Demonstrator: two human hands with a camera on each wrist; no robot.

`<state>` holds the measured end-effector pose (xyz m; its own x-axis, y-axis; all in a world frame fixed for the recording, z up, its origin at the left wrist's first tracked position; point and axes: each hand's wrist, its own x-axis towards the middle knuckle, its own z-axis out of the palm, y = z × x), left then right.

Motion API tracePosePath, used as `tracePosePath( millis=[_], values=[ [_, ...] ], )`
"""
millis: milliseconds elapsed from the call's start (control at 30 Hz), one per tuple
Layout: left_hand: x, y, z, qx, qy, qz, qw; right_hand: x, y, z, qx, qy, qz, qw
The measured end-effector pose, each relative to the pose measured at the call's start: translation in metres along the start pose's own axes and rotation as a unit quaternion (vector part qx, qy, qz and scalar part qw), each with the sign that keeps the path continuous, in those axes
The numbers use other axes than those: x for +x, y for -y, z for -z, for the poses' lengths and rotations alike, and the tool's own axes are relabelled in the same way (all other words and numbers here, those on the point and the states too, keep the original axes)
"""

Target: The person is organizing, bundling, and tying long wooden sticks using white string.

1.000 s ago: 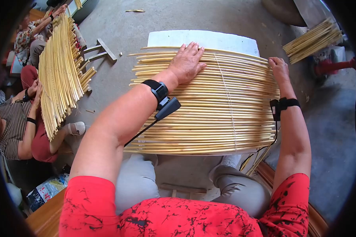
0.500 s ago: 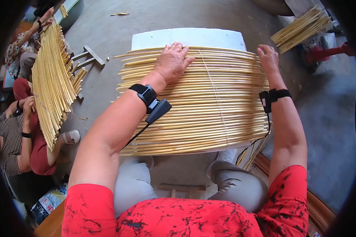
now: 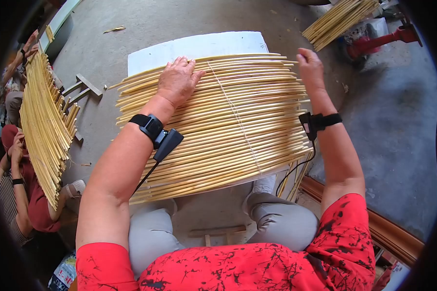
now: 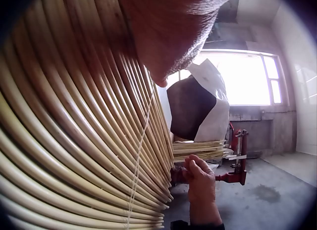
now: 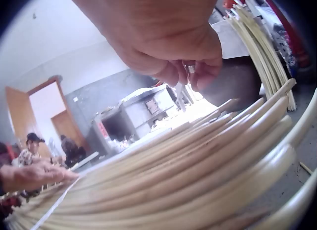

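Note:
A mat of pale yellow stalks (image 3: 199, 131) lies in front of me, with a white thread (image 3: 236, 110) running across it. It rests on a white board (image 3: 194, 45), whose far edge shows behind the stalks. My left hand (image 3: 178, 80) presses flat on the mat's far side, fingers extended and thumb out to the right. At the far right corner, my right hand (image 3: 310, 70) has its thumb and fingers pinched together at a stalk end (image 3: 290, 61). From the right wrist, a small pale tip (image 5: 191, 69) shows between those fingertips.
To the left, seated people hold another stalk mat (image 3: 43, 128). A small wooden frame (image 3: 82, 88) stands between us. A stalk bundle (image 3: 342, 20) lies at the far right, beside a red metal piece (image 3: 386, 42). A wooden beam (image 3: 388, 237) runs along my right.
The head view has swung right, so the mat and both hands appear further left. My left hand stays flat on the stalks; my right hand stays by the right corner.

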<state>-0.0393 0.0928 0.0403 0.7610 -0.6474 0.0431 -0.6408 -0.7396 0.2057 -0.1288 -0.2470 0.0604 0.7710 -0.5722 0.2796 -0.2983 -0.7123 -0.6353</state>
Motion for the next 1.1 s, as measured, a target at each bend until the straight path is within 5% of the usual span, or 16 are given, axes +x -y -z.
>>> tracePosePath(
  millis=[67,200,533,1100],
  values=[
    [0.0,0.0,0.002,0.0,0.007,0.002,1.0,-0.018,0.015,-0.015,-0.151,0.076,0.189,0.967],
    [0.0,0.001,-0.001,0.005,-0.002,-0.002,1.0,-0.047,0.049,-0.056,-0.203,0.182,0.282,0.92],
    [-0.002,-0.002,0.005,-0.003,0.004,-0.001,1.0,-0.058,0.078,-0.072,-0.238,0.256,0.267,0.898],
    [-0.004,-0.006,-0.001,0.019,-0.004,0.015,1.0,-0.059,0.081,-0.073,-0.24,0.224,0.258,0.909]
  ],
)
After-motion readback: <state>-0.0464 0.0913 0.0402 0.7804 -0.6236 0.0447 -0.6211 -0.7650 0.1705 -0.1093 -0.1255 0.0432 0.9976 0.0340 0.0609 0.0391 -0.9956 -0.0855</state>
